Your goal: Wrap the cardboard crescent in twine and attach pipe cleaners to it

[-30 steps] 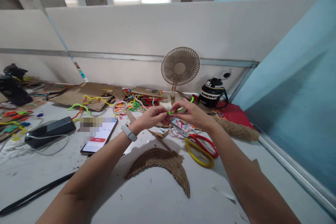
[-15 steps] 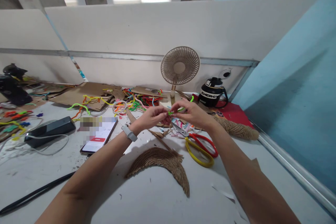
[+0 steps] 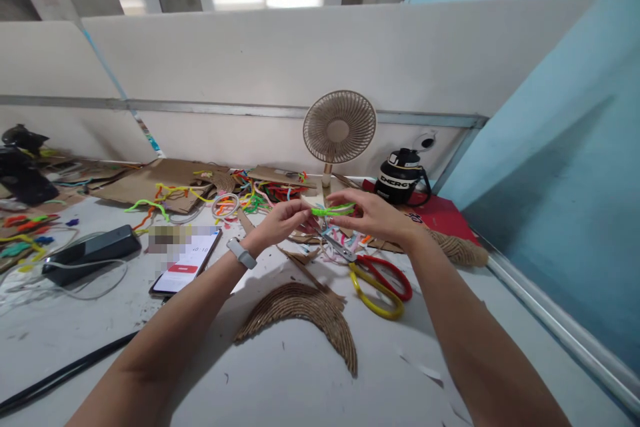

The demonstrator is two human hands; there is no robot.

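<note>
1. Nearest, a brown crescent (image 3: pixel 300 307) of coiled cord lies on the bench (image 3: pixel 285 387), apart from both hands.
2. To its right and slightly farther, the scissors (image 3: pixel 357 258) lie unheld, blades pointing far left. A phone (image 3: pixel 187 260) lies to the left.
3. Beyond these, the green stem (image 3: pixel 333 211) is held above the bench, between the hands. The left hand (image 3: pixel 287 220) is narrow, fingertips at the stem's left end; the right hand (image 3: pixel 373 217) holds the right part between thumb and fingers.
4. Change: half a second earlier the fingers covered most of the stem and one end rose beyond the right hand; now a longer, seemingly doubled length shows, nearly level. This suggests the work is at a shaping or regripping step, done by fingers alone.
5. Farther still: coloured stems (image 3: pixel 255 203), the fan (image 3: pixel 339 127) and, to its right, a bottle (image 3: pixel 397 177).
</note>
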